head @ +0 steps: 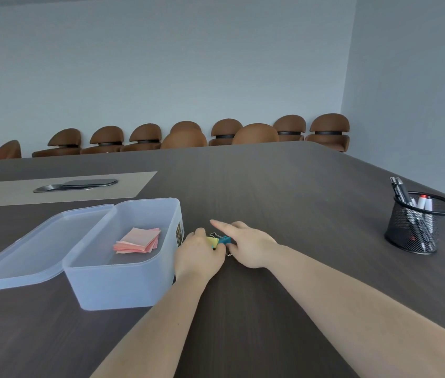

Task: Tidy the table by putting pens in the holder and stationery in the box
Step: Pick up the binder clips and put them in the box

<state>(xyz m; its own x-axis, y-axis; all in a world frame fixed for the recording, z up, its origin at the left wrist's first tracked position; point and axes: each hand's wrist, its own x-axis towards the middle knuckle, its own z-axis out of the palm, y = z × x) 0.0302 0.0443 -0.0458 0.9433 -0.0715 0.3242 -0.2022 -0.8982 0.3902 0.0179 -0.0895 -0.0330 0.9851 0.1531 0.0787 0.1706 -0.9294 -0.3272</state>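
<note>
Small binder clips lie on the dark table just right of the box: a yellow one (212,242) and a blue one (224,239). My left hand (198,253) is curled around the yellow clip. My right hand (246,242) pinches the blue clip, with its index finger stretched out to the left. The translucent plastic box (131,282) stands open with pink sticky notes (138,240) inside. A black mesh pen holder (417,225) at the right has several pens and markers in it.
The box lid (27,252) lies flat on the table, against the box's left side. A metal cable hatch (75,184) sits in a beige strip at the far left. Brown chairs (289,129) line the wall behind the table.
</note>
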